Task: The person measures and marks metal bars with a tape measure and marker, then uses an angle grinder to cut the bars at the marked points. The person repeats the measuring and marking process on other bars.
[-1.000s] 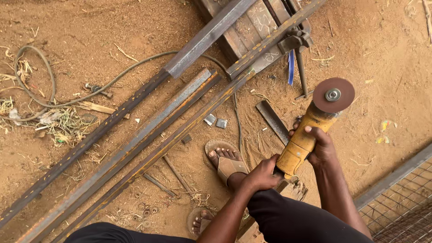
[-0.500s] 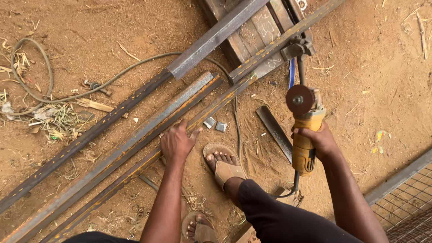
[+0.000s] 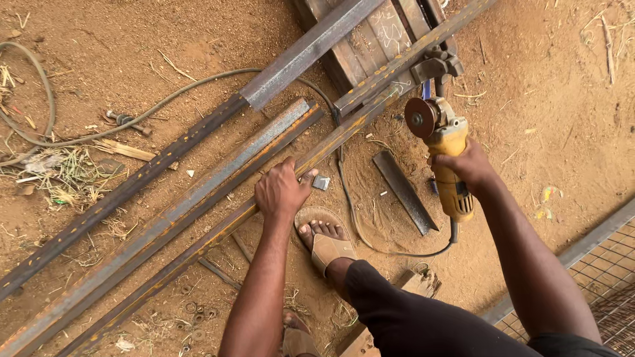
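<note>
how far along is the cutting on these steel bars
Done: one short cut-off piece lies on the dirt. In hand: the right hand holds the yellow angle grinder clear of the metal; the left hand presses the long rusty bar. Left: no cut shows in that bar.

Yellow angle grinder (image 3: 448,158), rust-streaked grey steel bars (image 3: 198,198), tan sandal (image 3: 329,248).
</note>
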